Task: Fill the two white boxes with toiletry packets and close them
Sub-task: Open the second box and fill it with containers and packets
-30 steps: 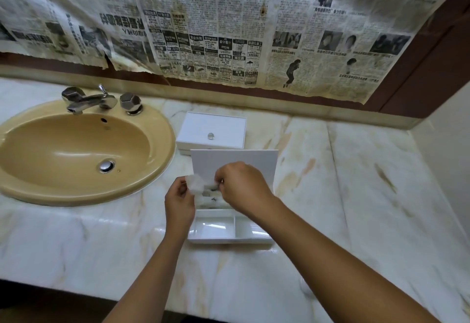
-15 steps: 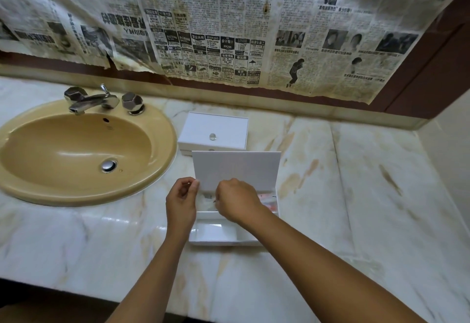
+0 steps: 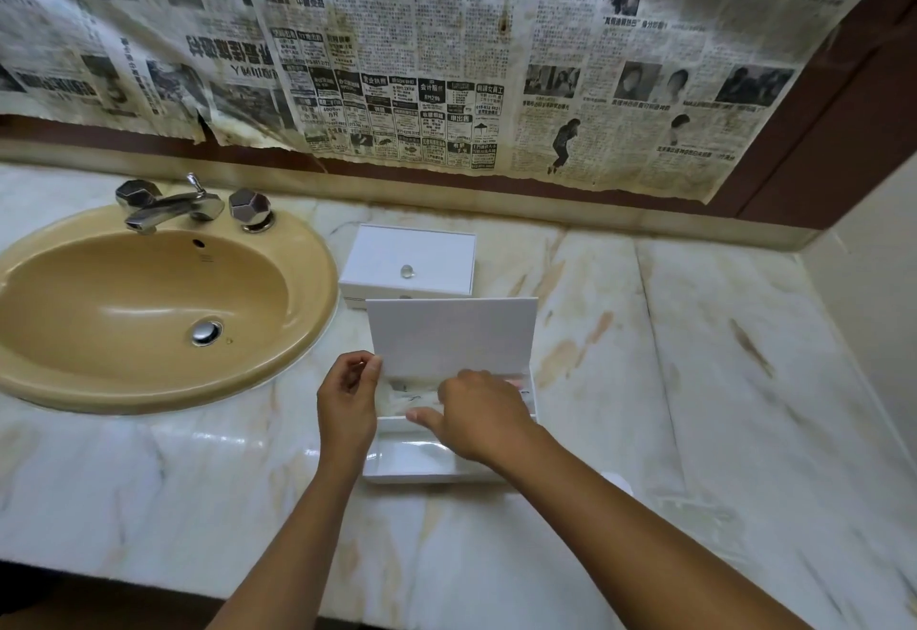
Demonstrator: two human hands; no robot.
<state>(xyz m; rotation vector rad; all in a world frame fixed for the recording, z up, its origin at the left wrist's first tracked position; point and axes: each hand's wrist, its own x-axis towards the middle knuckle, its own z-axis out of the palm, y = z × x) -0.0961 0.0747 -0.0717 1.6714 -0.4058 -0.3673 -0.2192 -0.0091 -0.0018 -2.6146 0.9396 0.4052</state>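
While both forearms reach in from the bottom edge, the open white box [image 3: 422,465] sits on the marble counter [image 3: 694,431] right in front, its hinged lid [image 3: 451,336] standing up at the back. The front compartment looks bare and shiny, and the back one has clear toiletry packets [image 3: 412,393] in it, with a reddish bit showing at the right end, too blurry to name. The right hand [image 3: 479,423] is down over the box, knuckles up, thumb sticking out to the left and fingers curled into the back compartment; honestly can't tell if it's pinching a packet or just touching them. The left hand [image 3: 347,398] hovers by the box's left side near the lid's lower corner, fingers loosely curled, thumb and forefinger close together, nothing clearly in them. Just behind the lid sits the second white box [image 3: 409,259], closed, with a small clear knob on top. Off to the left is a tan sink [image 3: 149,302] with a chrome tap [image 3: 171,205], and old newspaper [image 3: 397,58] covers the wall behind.
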